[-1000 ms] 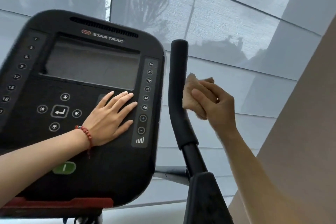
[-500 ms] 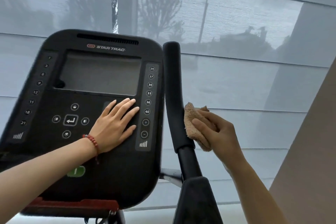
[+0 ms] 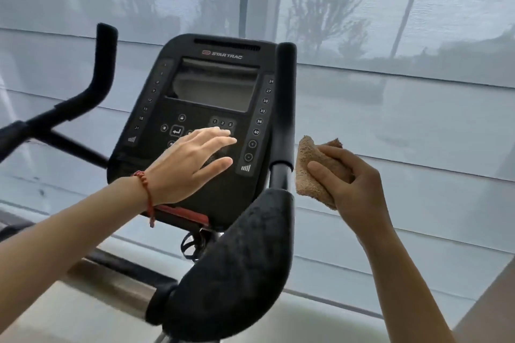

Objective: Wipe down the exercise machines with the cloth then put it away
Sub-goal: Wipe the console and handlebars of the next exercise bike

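Observation:
A black exercise bike console point(image 3: 211, 86) with a grey screen and round buttons stands in the middle of the head view. My left hand point(image 3: 189, 164), with a red bead bracelet at the wrist, hovers flat over the console's lower keypad, fingers spread. My right hand point(image 3: 354, 184) grips a folded tan cloth point(image 3: 309, 167) just right of the upright right handlebar point(image 3: 285, 103), with a small gap between cloth and bar. A padded black elbow rest point(image 3: 239, 262) sits below.
The left handlebar point(image 3: 103, 64) curves up at the left, joined to a dark crossbar. Behind the machine hang grey translucent window blinds point(image 3: 390, 92) with tree outlines. A beige wall edge point(image 3: 490, 312) shows at bottom right, and a pale sill runs below.
The view has pulled back and down, so the console looks smaller and the left handlebar shows. My right hand with the cloth has come off the right handlebar. My left hand has lifted slightly.

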Motion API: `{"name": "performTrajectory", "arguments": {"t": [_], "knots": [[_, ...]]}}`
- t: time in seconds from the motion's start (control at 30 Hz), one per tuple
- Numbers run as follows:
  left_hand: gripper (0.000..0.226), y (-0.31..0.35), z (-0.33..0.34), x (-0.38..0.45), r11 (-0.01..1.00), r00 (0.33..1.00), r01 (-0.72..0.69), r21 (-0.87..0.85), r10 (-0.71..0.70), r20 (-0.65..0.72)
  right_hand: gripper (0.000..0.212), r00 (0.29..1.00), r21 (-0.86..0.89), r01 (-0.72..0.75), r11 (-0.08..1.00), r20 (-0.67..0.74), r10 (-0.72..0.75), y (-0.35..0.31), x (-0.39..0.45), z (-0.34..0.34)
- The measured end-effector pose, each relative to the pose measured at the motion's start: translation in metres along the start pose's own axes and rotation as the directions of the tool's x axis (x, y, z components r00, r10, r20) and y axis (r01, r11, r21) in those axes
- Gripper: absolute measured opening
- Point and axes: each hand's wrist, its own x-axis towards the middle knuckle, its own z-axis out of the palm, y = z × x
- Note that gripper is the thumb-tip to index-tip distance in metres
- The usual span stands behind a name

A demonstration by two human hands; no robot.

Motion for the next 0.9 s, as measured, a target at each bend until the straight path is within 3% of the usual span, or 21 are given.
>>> {"name": "performTrajectory", "arguments": {"t": [0.2, 0.47, 0.63, 0.7, 0.8, 0.9], "knots": [[0.063, 0.053, -0.033, -0.068, 0.988, 0.988, 0.147, 0.048, -0.145, -0.049, 0.022, 0.990, -0.040, 0.051, 0.998, 0.137, -0.046, -0.017, -0.030, -0.013], [0.061, 0.096, -0.031, -0.143, 0.951, 0.960, 0.279, 0.133, -0.279, -0.023, 0.028, 0.946, -0.324, 0.208, 0.923, 0.308, -0.105, -0.025, -0.053, 0.019], [0.053, 0.094, -0.022, -0.174, 0.951, 0.971, 0.240, 0.195, -0.238, -0.035, 0.028, 0.913, -0.374, 0.214, 0.902, 0.406, -0.049, -0.037, -0.078, 0.004], [0.050, 0.092, -0.020, -0.178, 0.954, 0.971, 0.238, 0.181, -0.232, -0.057, 0.023, 0.935, -0.356, 0.165, 0.920, 0.353, -0.031, -0.043, -0.074, 0.005], [0.049, 0.090, -0.017, -0.180, 0.962, 0.975, 0.220, 0.163, -0.210, -0.072, 0.023, 0.993, -0.409, 0.093, 0.908, 0.100, -0.057, -0.040, -0.067, 0.023], [0.048, 0.089, -0.014, -0.185, 0.973, 0.979, 0.191, 0.133, -0.178, -0.099, 0.028, 0.991, -0.481, 0.100, 0.871, 0.122, -0.047, -0.038, -0.084, 0.034]]}}
